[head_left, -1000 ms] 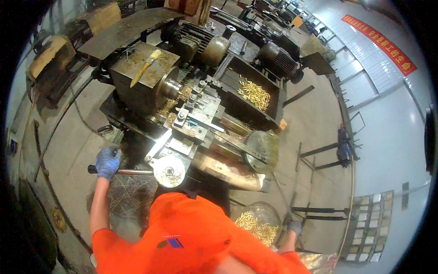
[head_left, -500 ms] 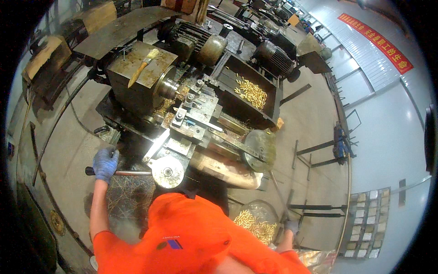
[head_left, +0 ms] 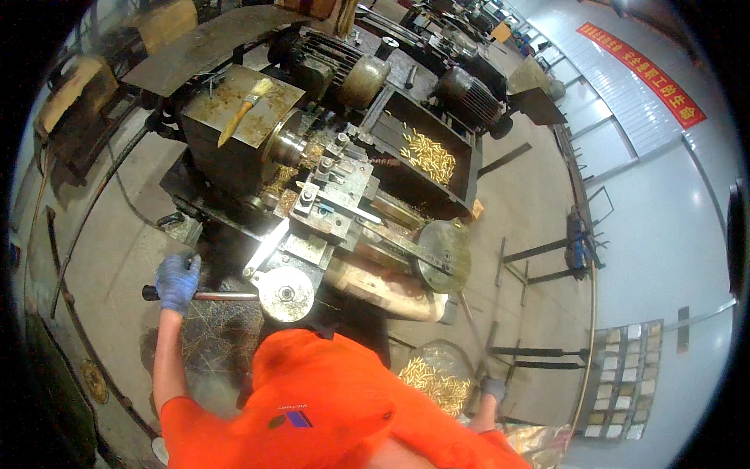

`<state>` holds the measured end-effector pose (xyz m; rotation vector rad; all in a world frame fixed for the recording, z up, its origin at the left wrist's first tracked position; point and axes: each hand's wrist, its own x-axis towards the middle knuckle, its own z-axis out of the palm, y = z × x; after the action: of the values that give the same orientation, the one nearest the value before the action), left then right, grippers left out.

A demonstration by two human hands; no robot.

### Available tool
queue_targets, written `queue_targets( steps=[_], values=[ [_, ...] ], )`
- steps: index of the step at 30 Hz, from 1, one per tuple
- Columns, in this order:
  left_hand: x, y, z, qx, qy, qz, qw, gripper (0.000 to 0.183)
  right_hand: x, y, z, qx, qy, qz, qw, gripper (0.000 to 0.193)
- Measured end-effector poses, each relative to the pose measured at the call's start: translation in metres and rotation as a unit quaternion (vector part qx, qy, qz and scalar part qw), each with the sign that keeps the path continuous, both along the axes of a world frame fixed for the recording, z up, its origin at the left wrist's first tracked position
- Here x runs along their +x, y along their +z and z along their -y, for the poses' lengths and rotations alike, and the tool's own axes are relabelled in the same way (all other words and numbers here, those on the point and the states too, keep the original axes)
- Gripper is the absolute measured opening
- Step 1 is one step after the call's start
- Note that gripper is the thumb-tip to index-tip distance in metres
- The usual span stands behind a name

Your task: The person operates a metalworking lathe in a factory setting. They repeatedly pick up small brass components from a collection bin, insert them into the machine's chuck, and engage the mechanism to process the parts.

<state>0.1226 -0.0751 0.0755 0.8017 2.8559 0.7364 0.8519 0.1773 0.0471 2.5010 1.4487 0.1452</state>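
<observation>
My left hand (head_left: 178, 281), in a blue glove, is closed over the bar of a lever (head_left: 228, 296). The lever's black knob shows to the left of the hand, and its metal rod runs right into a round hub (head_left: 286, 295) on the lathe. At the lower right, my right hand (head_left: 492, 388), in a grey glove, is at the near end of a long rod (head_left: 474, 322) and appears closed on it; its fingers are mostly hidden. Just left of that hand, a round tub (head_left: 458, 356) holds many small brass-coloured pieces (head_left: 432, 384).
Ahead stand the lathe's chuck (head_left: 287, 146), tool slide (head_left: 324, 211) and grey headstock (head_left: 234, 109) with a brush (head_left: 244, 113) on top. A dark metal tray (head_left: 471, 164) behind holds more brass pieces. Metal bars (head_left: 539, 352) stick out at the right.
The whole view has shifted slightly. Both hands keep nearly the same places on the lever and the rod.
</observation>
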Motion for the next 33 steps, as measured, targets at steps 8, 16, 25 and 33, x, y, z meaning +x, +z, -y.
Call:
queue_targets(
  steps=[8,16,25,33],
  values=[
    [-0.006,-0.010,0.000,-0.011,0.001,-0.003,1.000,0.026,0.002,-0.001,0.011,-0.026,0.030,0.019,0.999,0.039],
    [-0.007,-0.012,0.003,-0.001,0.005,0.012,1.000,0.026,-0.032,0.021,0.026,0.015,0.012,0.003,1.000,0.041],
    [-0.004,-0.002,0.000,-0.031,0.009,0.014,0.999,0.026,-0.042,0.024,0.033,0.015,0.000,-0.028,0.999,0.044],
    [-0.004,0.003,-0.001,-0.048,0.012,0.021,0.999,0.026,-0.038,0.021,0.039,-0.009,-0.016,-0.039,0.999,0.044]
  ],
)
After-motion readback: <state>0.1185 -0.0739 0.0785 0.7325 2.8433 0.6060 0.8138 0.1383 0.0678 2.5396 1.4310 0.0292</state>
